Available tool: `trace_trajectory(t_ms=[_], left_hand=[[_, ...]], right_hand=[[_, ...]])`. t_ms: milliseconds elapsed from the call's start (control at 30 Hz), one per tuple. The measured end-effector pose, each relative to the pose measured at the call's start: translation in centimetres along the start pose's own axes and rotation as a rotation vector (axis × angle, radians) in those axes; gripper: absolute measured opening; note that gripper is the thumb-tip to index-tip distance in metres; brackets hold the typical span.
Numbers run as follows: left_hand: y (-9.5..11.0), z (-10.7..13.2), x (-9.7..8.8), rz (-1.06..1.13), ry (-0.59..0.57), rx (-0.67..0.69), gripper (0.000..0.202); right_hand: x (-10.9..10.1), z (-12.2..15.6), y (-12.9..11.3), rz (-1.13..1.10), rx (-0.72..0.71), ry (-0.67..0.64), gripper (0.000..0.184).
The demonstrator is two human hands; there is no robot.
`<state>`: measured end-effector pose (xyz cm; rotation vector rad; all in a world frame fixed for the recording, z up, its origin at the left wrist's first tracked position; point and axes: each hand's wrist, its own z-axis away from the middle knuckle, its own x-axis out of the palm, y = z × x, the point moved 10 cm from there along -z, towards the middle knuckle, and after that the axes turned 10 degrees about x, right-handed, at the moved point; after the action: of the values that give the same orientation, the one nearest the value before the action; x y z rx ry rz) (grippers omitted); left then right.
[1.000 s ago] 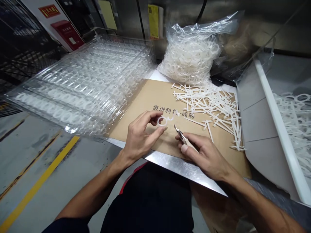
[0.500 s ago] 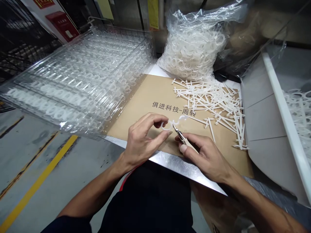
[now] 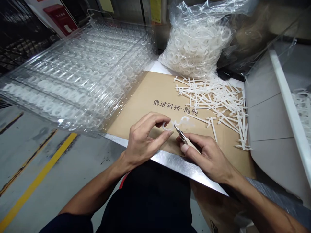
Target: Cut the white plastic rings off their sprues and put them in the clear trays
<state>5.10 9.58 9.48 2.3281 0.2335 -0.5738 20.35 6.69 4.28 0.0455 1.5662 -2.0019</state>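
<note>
1. The brown cardboard sheet [image 3: 131, 106] stretches from the clear tray [image 3: 80, 68] to the pile of white stems [image 3: 216, 103]; the shiny metal table edge [image 3: 179, 166] runs just below both hands.
2. A white bin rim [image 3: 285, 94] bounds the right side, well apart from the right hand [image 3: 206, 157].
3. The left hand [image 3: 143, 139] pinches a thin, curved, translucent ring piece [image 3: 165, 129] between thumb and fingers, above the cardboard.
4. The right hand's fingers wrap pale-handled metal nippers [image 3: 185, 138]; their tips overlap the piece, contact unclear.
5. Behind, a glossy, crinkled bag [image 3: 194, 48] bulges with rings.
</note>
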Motion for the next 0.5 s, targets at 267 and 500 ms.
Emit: trace_trajectory(t_ms=[267,500], left_hand=[[0.4,0.1,0.2,-0.004,-0.011,0.045,0.025],[-2.1,2.4,0.2,0.126,0.059,-0.103,0.034]], right_hand=[[0.0,0.0,1.1,0.005,0.039,0.01,0.027],[1.6,0.2,1.5,-0.111,0.129,-0.118,0.03]])
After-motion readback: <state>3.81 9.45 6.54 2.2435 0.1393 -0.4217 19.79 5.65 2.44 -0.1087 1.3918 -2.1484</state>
